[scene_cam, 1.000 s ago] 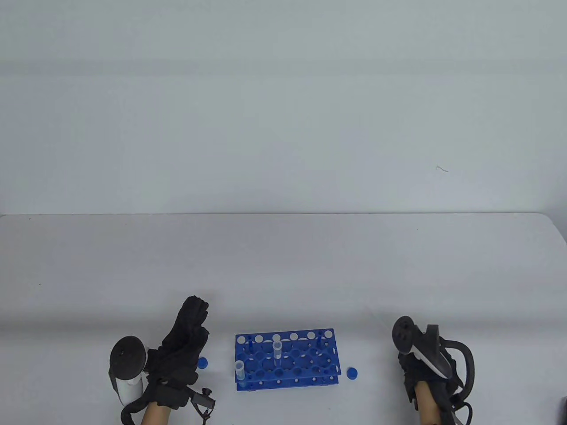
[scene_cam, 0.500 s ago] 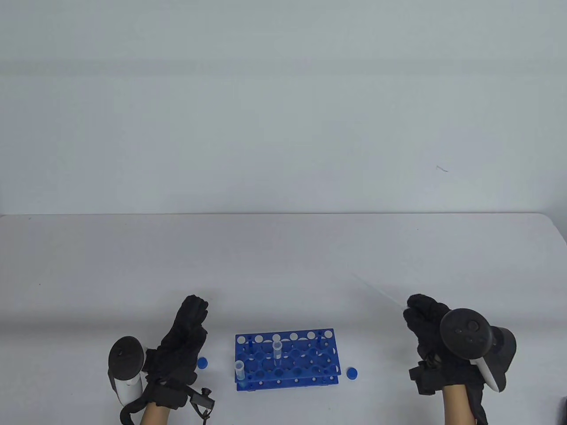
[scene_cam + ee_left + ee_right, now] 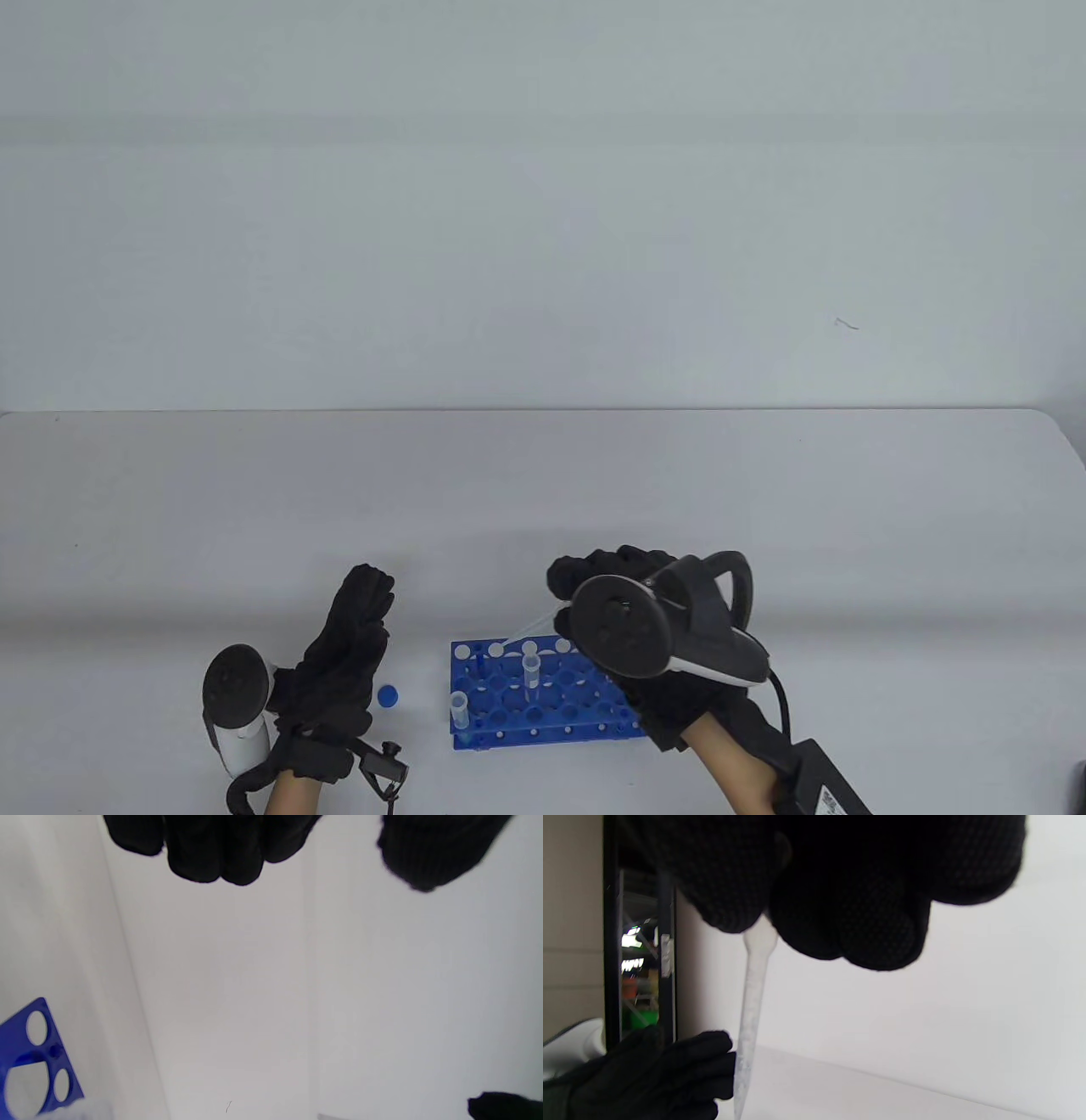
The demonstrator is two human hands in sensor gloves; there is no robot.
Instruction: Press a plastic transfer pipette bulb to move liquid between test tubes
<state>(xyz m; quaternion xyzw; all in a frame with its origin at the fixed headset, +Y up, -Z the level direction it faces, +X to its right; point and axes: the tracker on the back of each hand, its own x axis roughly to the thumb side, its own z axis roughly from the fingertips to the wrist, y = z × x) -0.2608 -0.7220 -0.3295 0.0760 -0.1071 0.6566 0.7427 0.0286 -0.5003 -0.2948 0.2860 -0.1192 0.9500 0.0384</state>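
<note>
A blue test tube rack (image 3: 585, 679) stands near the table's front edge. It holds two clear open tubes, one in the middle (image 3: 532, 668) and one at the front left corner (image 3: 459, 709). My right hand (image 3: 570, 594) is above the rack's back right part and grips a clear plastic pipette (image 3: 524, 633). The stem slants down-left, with its tip over the rack's back left holes. In the right wrist view the fingers (image 3: 848, 912) close around the pipette's upper part and the stem (image 3: 752, 1005) hangs down. My left hand (image 3: 361, 611) rests open and empty left of the rack.
A blue cap (image 3: 389, 696) lies on the table between my left hand and the rack. The rack's corner (image 3: 38, 1052) shows in the left wrist view. A black cable box (image 3: 827, 785) trails from my right forearm.
My right hand has swept left from the table's right side with the pipette and is now over the rack, covering the blue cap on its right. The left hand has barely moved.
</note>
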